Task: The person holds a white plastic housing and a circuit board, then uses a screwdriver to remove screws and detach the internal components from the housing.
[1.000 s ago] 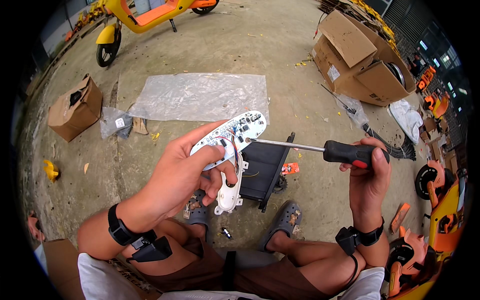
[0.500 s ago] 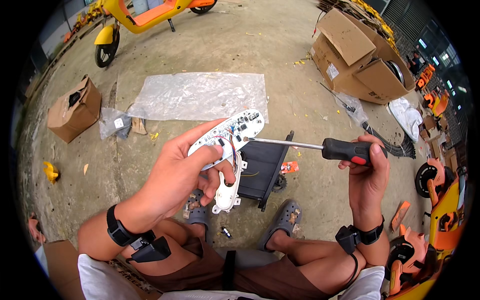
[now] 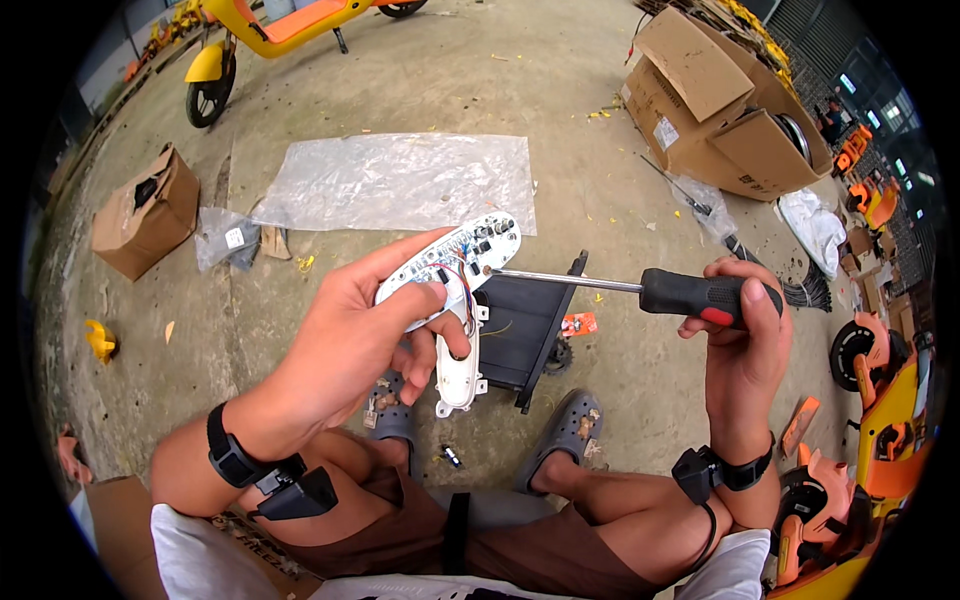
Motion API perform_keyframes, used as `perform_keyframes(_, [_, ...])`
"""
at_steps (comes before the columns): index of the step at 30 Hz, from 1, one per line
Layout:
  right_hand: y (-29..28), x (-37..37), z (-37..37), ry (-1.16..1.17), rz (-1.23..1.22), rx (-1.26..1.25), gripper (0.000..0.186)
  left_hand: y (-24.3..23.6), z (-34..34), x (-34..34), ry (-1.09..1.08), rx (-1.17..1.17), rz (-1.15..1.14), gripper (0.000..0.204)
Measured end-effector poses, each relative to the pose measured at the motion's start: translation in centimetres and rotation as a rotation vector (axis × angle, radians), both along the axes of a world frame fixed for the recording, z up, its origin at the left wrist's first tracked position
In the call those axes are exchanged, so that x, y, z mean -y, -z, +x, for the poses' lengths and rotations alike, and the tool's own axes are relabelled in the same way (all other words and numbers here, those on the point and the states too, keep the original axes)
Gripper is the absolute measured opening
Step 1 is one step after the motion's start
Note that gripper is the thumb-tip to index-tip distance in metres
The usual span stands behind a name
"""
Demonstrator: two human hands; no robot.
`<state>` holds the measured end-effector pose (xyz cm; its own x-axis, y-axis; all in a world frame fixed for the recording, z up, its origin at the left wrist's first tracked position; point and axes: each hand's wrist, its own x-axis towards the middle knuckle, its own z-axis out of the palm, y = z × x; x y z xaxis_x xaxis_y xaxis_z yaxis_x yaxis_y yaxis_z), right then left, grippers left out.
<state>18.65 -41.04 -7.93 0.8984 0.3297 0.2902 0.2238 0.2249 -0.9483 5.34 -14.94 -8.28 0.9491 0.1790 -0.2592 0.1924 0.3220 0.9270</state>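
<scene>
My left hand (image 3: pixel 365 310) pinches a white oval circuit board (image 3: pixel 497 233), its component side facing up. Thin coloured wires (image 3: pixel 467 285) run over the board and down toward a white plastic housing (image 3: pixel 459 372), which hangs below beside my curled fingers. My right hand (image 3: pixel 745 310) is wrapped around the black and red handle of a screwdriver (image 3: pixel 690 298). Its shaft lies almost level, pointing left, and the tip meets the board's right edge near a small round spot. Whether a screw sits there is too small to tell.
Under the board, a black flat panel (image 3: pixel 520 335) lies on the concrete floor. Beyond it are a clear plastic sheet (image 3: pixel 400 185), a small carton (image 3: pixel 150 215) at left and a large open carton (image 3: pixel 720 110) at right. A yellow scooter (image 3: pixel 290 35) stands at the back.
The white housing has swung slightly, hanging more upright below the board. Both hands keep their grips, and the screwdriver tip stays at the board's edge. The whole view has shifted a little.
</scene>
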Motion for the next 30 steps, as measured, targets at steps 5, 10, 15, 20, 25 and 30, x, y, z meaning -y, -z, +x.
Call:
perform_keyframes(5, [0.2,-0.2,0.1,0.009,-0.013,-0.050,0.029,0.2,0.1,0.0,0.001,-0.001,0.020,0.046])
perform_keyframes(10, [0.3,-0.4,0.1,0.057,0.010,-0.062,0.028,0.4,0.1,0.1,0.007,-0.006,0.046,0.045])
perform_keyframes(15, [0.5,-0.2,-0.3,0.010,-0.022,0.040,0.032,0.4,0.3,0.0,-0.011,-0.034,0.033,0.045])
perform_keyframes(20, [0.3,-0.2,-0.3,-0.136,0.034,0.230,0.043,0.6,0.1,0.0,-0.021,-0.015,0.044,0.045])
perform_keyframes(25, [-0.4,-0.1,-1.6,-0.143,-0.053,0.248,0.073,0.8,0.2,0.0,-0.048,-0.007,0.052,0.045])
perform_keyframes(30, [-0.4,-0.2,-2.1,-0.112,-0.084,0.347,0.078,1.0,0.1,0.1,-0.006,-0.001,0.086,0.046])
